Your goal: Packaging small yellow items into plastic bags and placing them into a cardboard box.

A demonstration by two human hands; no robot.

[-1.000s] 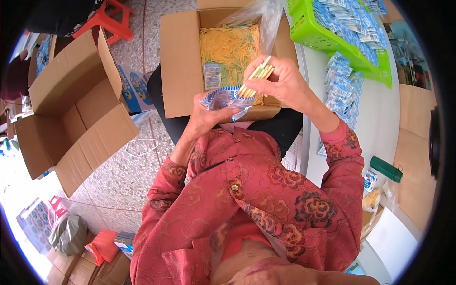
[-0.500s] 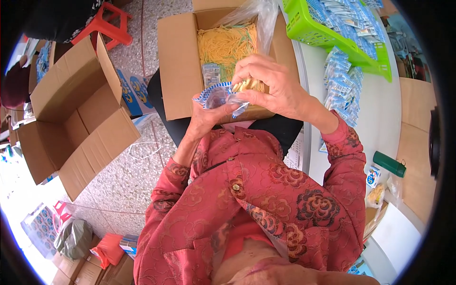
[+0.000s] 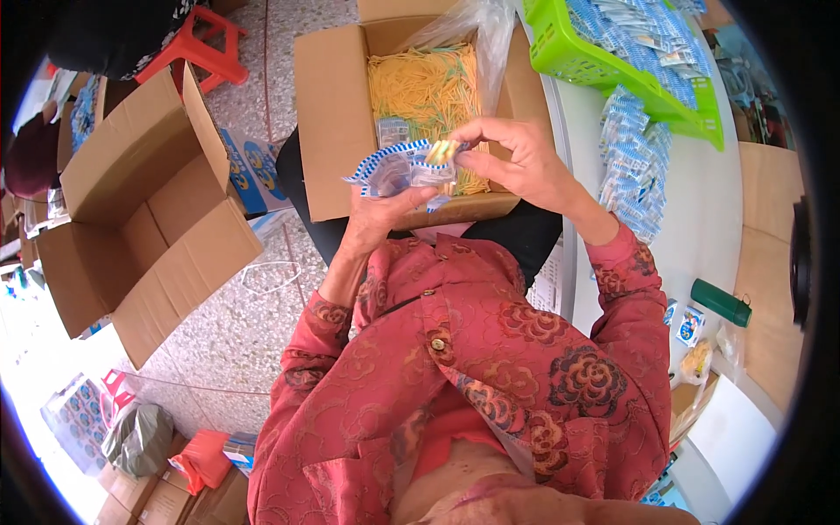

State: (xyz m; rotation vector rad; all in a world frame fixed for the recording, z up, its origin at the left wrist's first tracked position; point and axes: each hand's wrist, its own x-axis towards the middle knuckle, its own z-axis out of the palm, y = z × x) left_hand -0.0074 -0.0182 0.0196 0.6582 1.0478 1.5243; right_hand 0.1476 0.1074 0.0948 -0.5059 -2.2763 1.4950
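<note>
Small blue-and-white packet (image 3: 398,171): held above the near edge of an open cardboard box (image 3: 337,122) resting on the person's lap. Left hand (image 3: 381,219) closes its grip on the packet from below, thumb and fingers pinching its lower edge. Right hand (image 3: 521,162) holds a small bundle of yellow sticks (image 3: 444,150) in a closed pinch, the bundle's end meeting the packet's open mouth. The box contains a loose mass of the same yellow sticks (image 3: 424,83) inside a clear plastic liner (image 3: 472,22). To the right, a white surface (image 3: 700,219) carries a pile of filled blue-and-white packets (image 3: 634,162) and a green basket (image 3: 604,74) holding more. An empty open cardboard box (image 3: 131,210) stands on the floor at left.
</note>
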